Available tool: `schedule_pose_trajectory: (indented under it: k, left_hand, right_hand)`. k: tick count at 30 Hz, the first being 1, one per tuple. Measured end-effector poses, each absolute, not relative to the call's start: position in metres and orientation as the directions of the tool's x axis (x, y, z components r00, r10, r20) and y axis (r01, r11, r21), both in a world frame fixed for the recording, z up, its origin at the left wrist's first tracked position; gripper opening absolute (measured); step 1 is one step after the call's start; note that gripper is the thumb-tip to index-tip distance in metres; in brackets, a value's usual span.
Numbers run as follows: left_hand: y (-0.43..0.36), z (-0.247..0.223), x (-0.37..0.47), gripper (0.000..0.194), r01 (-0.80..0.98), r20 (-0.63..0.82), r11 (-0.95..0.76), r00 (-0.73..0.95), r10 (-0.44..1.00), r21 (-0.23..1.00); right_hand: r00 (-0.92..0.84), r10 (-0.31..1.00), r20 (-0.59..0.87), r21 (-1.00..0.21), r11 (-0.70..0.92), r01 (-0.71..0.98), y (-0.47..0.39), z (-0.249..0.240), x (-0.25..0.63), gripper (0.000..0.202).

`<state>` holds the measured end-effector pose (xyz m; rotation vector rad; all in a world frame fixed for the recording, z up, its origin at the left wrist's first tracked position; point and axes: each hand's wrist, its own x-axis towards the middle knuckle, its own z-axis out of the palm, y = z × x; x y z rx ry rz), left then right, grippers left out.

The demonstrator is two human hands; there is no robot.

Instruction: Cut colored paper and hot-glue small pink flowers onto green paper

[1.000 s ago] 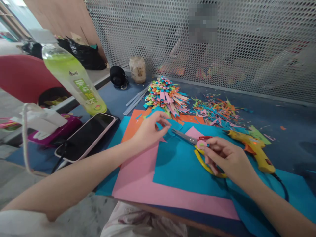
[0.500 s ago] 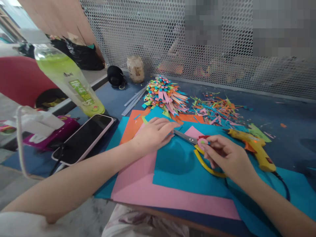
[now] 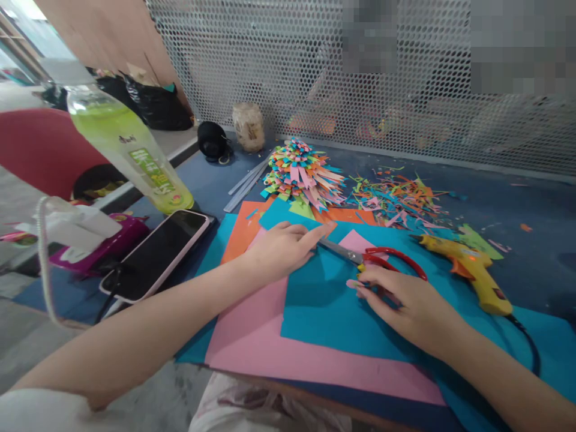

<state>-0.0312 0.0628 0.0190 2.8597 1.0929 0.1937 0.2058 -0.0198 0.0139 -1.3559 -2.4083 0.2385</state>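
1. Now the right hand [image 3: 400, 294] is dipping toward the near edge of the table [image 3: 495, 198], its fingers pinching a pink roll [image 3: 353, 283].
2. I'm seeing red-handled scissors [image 3: 352, 255] emerging.
3. I cannot tell if the left hand [image 3: 283, 249] is grasping.

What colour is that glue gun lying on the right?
The glue gun is yellow, with an orange trigger; head view.

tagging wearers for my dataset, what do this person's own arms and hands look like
The left hand and right hand wear no gloves, and no watch or bracelet shows. The left forearm is bare up to a whitish sleeve near the elbow. The right forearm is bare to the picture's edge; its sleeve, if any, is out of view.
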Motion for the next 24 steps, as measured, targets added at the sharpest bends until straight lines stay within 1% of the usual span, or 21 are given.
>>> schedule_pose_trajectory:
  k: [3,6,8,10,12,15,19,21,24]
  left_hand:
    - [0.061,0.022,-0.036,0.058,0.671,0.089,-0.720,0.717,0.691,0.179]
    - [0.059,0.023,-0.040,0.065,0.672,0.096,-0.683,0.689,0.719,0.287]
    - [0.058,0.025,-0.040,0.070,0.684,0.075,-0.639,0.660,0.747,0.351]
    - [0.056,0.028,-0.040,0.074,0.706,0.034,-0.586,0.627,0.778,0.398]
    - [0.055,0.032,-0.040,0.076,0.727,0.003,-0.544,0.598,0.801,0.418]
    - [0.053,0.034,-0.039,0.077,0.743,0.005,-0.523,0.574,0.819,0.417]
    - [0.052,0.033,-0.039,0.076,0.732,0.017,-0.549,0.594,0.804,0.403]
    - [0.051,0.033,-0.039,0.072,0.731,0.029,-0.583,0.615,0.788,0.355]
    - [0.048,0.031,-0.037,0.065,0.737,0.062,-0.641,0.644,0.762,0.215]
  right_hand:
    - [-0.508,0.807,0.301,-0.188,0.573,0.798,-0.019,0.015,0.206,0.017]
    - [-0.526,0.787,0.321,-0.151,0.591,0.792,-0.020,0.016,0.206,0.017]
    - [-0.542,0.780,0.313,-0.135,0.601,0.788,-0.020,0.018,0.206,0.019]
    - [-0.578,0.757,0.304,-0.096,0.628,0.772,-0.020,0.018,0.206,0.024]
    - [-0.616,0.727,0.304,-0.045,0.657,0.753,-0.021,0.016,0.205,0.028]
    - [-0.646,0.701,0.302,0.018,0.673,0.739,-0.021,0.012,0.205,0.031]
    - [-0.665,0.671,0.328,0.072,0.685,0.725,-0.021,0.008,0.207,0.032]
    - [-0.681,0.648,0.342,0.082,0.701,0.708,-0.022,0.008,0.208,0.033]
    - [-0.704,0.621,0.345,0.089,0.725,0.683,-0.022,0.010,0.208,0.033]
